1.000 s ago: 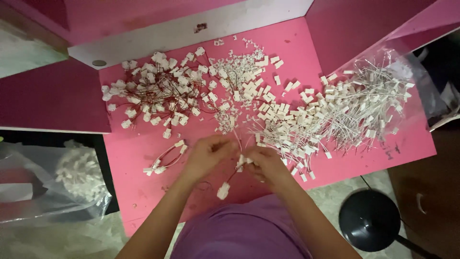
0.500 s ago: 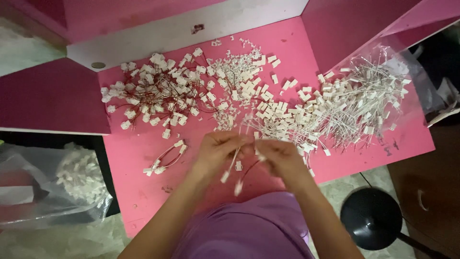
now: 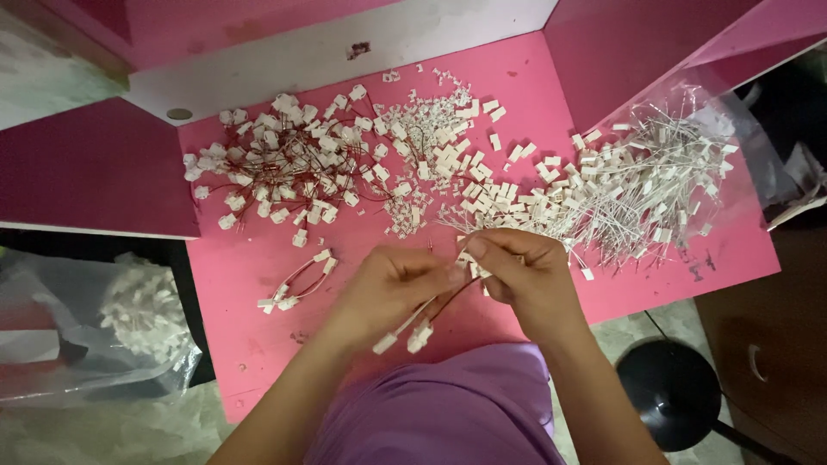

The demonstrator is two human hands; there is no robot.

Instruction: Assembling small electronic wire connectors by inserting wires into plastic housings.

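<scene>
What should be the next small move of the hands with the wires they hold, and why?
Probably lay the wires beside the small bundle. Both hands, left hand and right hand, pinch them together above the pink table, and their white connectors hang free.

L hand (image 3: 392, 288) & R hand (image 3: 525, 275) pinch red wires (image 3: 431, 312) w/ white plugs (image 3: 405, 337) over pink table (image 3: 241, 284). Red-wired pile (image 3: 284, 164) far left, white-wired pile (image 3: 637, 181) right, loose plugs (image 3: 482, 194) between.
</scene>
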